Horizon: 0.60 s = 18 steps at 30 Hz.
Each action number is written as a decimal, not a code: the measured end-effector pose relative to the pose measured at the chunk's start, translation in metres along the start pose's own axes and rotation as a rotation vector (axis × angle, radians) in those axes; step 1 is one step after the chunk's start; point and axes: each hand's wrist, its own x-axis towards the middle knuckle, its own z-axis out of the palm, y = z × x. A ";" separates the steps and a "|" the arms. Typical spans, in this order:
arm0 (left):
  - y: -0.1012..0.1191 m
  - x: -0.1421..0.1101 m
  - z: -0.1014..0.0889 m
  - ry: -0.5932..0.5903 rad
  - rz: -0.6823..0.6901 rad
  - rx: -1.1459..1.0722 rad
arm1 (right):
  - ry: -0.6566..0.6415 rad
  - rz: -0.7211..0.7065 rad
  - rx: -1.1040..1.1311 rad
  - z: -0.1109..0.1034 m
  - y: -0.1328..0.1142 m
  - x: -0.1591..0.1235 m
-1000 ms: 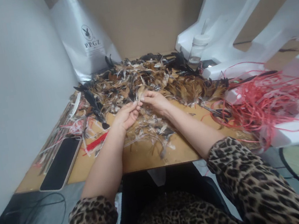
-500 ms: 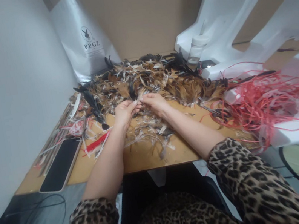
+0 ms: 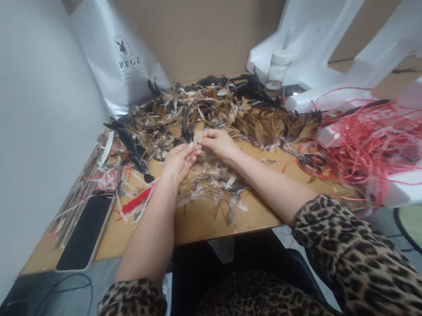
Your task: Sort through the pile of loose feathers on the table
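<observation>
My left hand (image 3: 180, 161) and my right hand (image 3: 220, 144) meet fingertip to fingertip above the table's middle. Between the pinched fingers is a brown feather (image 3: 198, 129), its tip pointing away from me and its pale base at my fingertips. Both hands pinch it near the base. Just behind them spreads a wide heap of brown, black and white feathers (image 3: 164, 120). Under my wrists lie pale feather scraps and fluff (image 3: 214, 179).
A phone (image 3: 86, 233) lies at the table's left edge, near a red strip (image 3: 137, 200). Tangled red ribbon (image 3: 379, 146) covers the right side. Behind stand a silver bag (image 3: 121, 81) and a clear jar (image 3: 278, 69) with a white lid. A cardboard panel (image 3: 208, 23) rises at the back.
Hardly anything moves. My left fingers shift slightly and spread a little from the palm; the hands stay together at the same place.
</observation>
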 end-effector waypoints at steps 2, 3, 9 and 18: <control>0.000 0.000 0.001 0.009 -0.012 0.004 | 0.001 -0.033 -0.040 0.000 0.000 0.000; 0.001 0.000 0.001 0.009 -0.016 0.005 | 0.002 -0.049 -0.054 -0.001 0.000 0.000; 0.001 -0.001 0.000 -0.015 -0.029 0.031 | 0.008 -0.059 -0.073 0.001 -0.001 0.000; 0.005 0.002 -0.002 0.099 0.058 -0.050 | -0.169 0.170 0.017 -0.003 0.003 0.000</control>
